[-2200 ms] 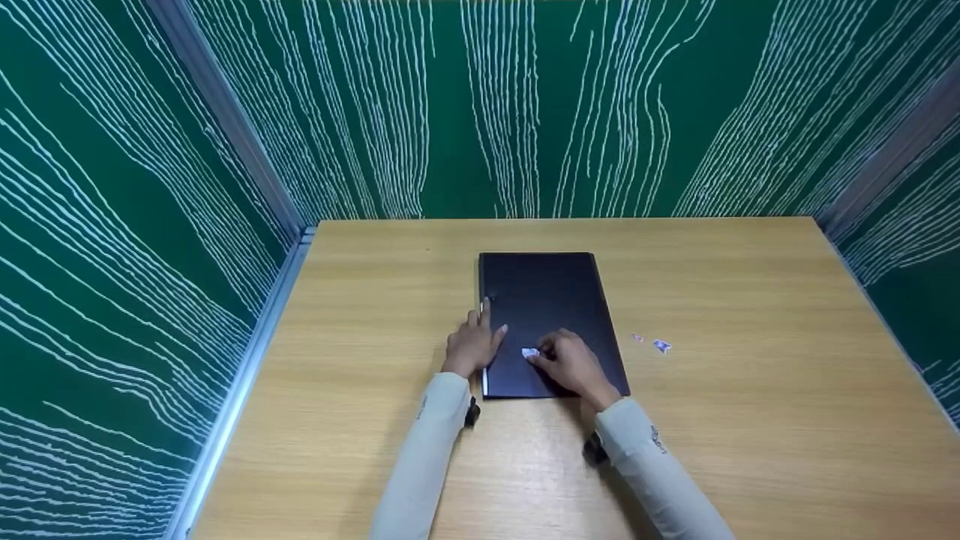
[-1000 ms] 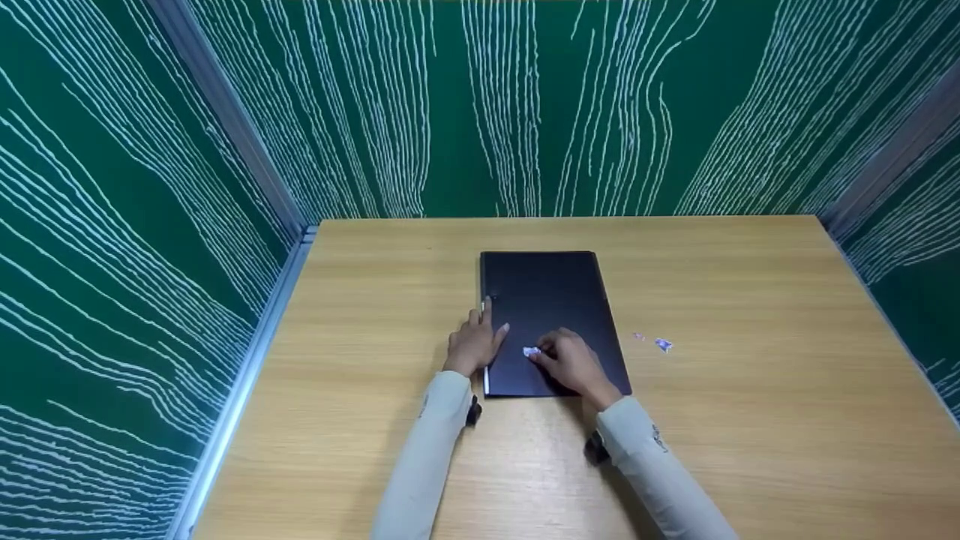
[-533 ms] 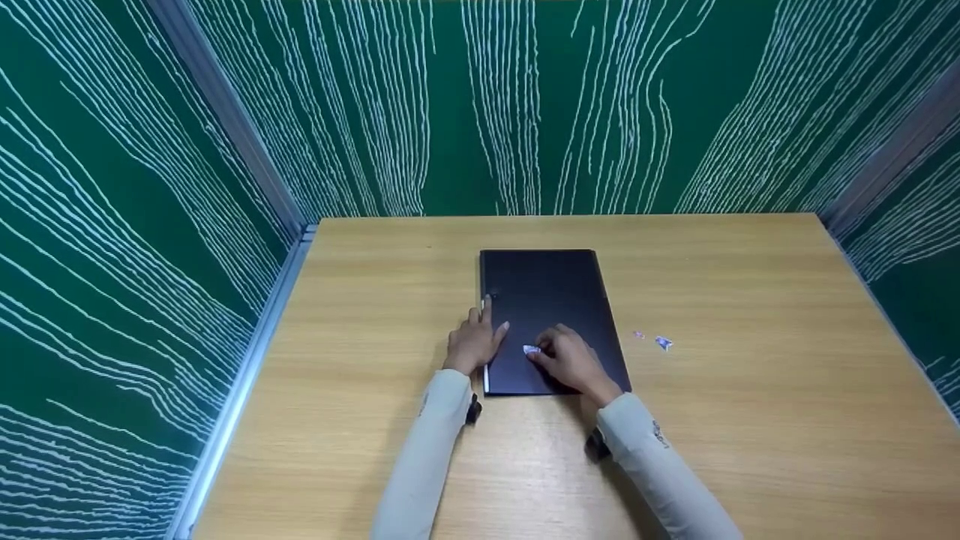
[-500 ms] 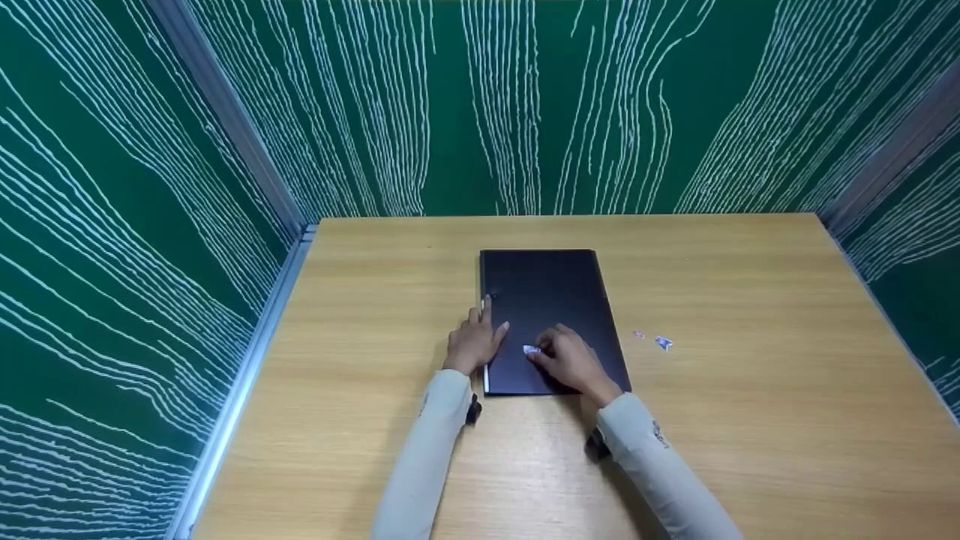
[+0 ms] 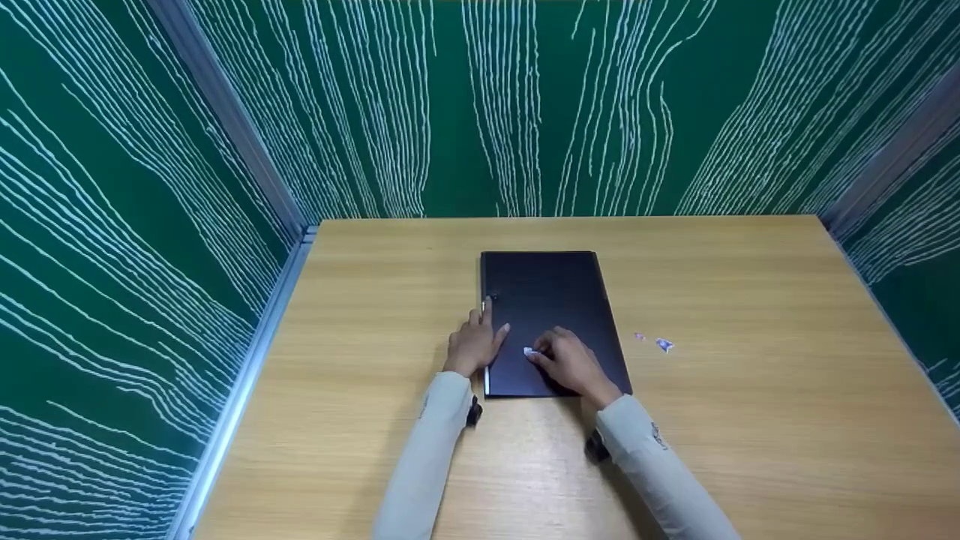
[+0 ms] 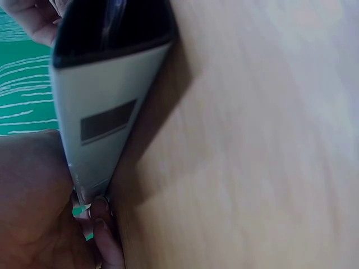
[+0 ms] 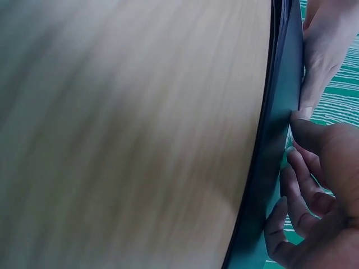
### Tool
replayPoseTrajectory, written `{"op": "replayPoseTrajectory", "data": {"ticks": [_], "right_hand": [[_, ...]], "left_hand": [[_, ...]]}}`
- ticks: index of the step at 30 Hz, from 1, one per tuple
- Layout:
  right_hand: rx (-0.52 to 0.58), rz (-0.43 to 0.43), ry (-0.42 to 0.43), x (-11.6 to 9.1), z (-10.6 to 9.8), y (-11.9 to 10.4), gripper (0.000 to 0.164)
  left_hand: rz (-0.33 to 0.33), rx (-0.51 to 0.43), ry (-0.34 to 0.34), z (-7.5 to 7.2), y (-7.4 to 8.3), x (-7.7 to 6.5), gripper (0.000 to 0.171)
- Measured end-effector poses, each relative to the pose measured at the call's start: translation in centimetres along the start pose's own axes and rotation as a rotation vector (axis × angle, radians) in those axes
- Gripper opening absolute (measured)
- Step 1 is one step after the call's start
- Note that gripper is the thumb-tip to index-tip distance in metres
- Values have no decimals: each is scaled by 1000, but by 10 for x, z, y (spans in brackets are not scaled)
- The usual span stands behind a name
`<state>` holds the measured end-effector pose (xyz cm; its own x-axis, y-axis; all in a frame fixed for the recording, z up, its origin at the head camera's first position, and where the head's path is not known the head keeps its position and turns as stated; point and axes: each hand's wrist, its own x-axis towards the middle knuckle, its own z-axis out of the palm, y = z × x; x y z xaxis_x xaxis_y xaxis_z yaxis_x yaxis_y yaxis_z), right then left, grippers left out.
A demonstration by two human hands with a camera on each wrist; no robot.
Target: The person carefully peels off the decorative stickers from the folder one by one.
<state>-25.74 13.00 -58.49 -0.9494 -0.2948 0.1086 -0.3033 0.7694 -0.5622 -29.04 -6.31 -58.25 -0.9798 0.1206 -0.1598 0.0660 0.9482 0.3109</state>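
Observation:
A black binder [image 5: 544,289] lies flat on the wooden table, its white spine [image 6: 106,95] with a dark label facing left. My left hand [image 5: 472,346] holds the spine side, thumb on the cover and fingers along the edge. In the left wrist view, fingertips [image 6: 101,216] bend down against the spine near the table. Over the lower cover, my right hand [image 5: 571,362] pinches at a small white paper scrap [image 5: 529,350], which shows beside its thumb. That scrap is out of sight in the right wrist view, where the thumb [image 7: 308,131] touches the cover and the other fingers curl.
Two torn paper scraps, a larger one [image 5: 664,345] and a tiny one [image 5: 639,337], lie on the table [image 5: 750,420] right of the binder. Green walls [image 5: 480,112] with white wavy lines stand behind and at both sides. A metal rail [image 5: 247,360] borders the table's left edge.
The white scrap shows less beside the right thumb than half a second ago, and its outline has changed slightly. Both hands and the binder stay in nearly the same place.

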Motion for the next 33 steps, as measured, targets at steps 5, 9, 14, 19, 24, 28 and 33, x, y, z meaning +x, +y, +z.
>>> {"op": "replayPoseTrajectory", "data": {"ticks": [5,9,14,19,24,28,33], "right_hand": [[-22,-18,10,0,2,2,16],[-21,-21,8,-1,2,1,15],[-21,-24,-1,-3,1,0,15],[-29,-42,8,-3,1,-1,14],[-38,-51,13,-3,2,-2,14],[-45,-48,14,-3,3,-2,13],[-50,-34,8,-2,3,-2,13]], "left_hand": [[6,8,6,0,0,0,72],[3,7,3,0,1,0,72],[-2,5,-7,0,0,0,72],[1,6,-6,1,0,1,71],[3,10,11,1,0,0,71],[-2,4,4,0,1,-1,72],[-10,-9,-15,-1,2,-1,72]]}}
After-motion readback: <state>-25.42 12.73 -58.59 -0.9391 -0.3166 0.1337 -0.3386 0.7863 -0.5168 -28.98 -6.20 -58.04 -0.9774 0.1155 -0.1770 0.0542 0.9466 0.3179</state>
